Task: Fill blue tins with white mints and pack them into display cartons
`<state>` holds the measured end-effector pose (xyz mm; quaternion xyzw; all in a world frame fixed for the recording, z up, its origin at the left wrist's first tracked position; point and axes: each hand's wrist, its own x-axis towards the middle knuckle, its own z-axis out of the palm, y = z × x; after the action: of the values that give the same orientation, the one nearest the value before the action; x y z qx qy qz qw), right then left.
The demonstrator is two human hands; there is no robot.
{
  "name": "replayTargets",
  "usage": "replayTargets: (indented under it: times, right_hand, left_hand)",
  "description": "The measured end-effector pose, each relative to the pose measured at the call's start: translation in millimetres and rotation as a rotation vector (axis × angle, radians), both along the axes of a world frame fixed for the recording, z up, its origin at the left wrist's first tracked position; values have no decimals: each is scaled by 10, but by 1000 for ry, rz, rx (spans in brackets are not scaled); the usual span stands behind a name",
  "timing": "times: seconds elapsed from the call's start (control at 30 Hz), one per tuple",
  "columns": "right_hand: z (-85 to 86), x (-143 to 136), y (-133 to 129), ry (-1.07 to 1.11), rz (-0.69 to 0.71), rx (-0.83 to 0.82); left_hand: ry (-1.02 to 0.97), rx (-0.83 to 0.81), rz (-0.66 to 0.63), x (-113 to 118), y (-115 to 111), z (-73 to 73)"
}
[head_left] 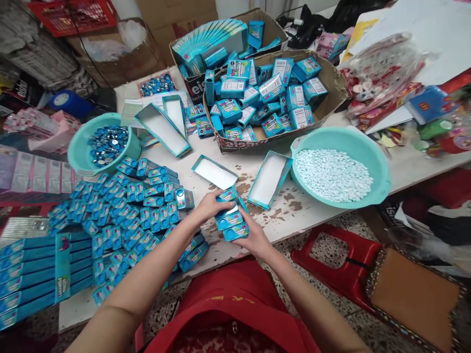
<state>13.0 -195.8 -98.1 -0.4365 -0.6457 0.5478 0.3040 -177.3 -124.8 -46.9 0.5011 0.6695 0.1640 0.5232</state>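
in the head view, take the pellet bowl (380,167) as your mark. the packs (234,230) in your hands are left of it and nearer you, close to the front edge of the worktop (285,218). your left hand (210,205) has its fingers gripping their far end; your right hand (254,236) has its fingers wrapped around the side toward the bowl. a shiny spot by your left thumb is too small to make out.

to hold the group well, you should press evenly from both sides and square the ends; a loose squeeze could let one slide out.

a tray (270,179) is just beside the bowl's left rim. your clearest room is bare worktop in front of that rim; farther left of the bowl, the pile (147,215) crowds your left forearm.
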Motion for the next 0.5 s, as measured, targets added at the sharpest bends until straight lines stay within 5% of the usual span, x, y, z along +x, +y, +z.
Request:
replayTargets:
  times: [0.23, 0.5]
  right_hand:
    - [121, 173, 169, 83, -76, -236]
    - [-31, -109, -112, 139, 48, -228]
  left_hand:
    - [254, -15, -139, 232, 254, 49]
    - [211, -125, 11, -135, -237, 49]
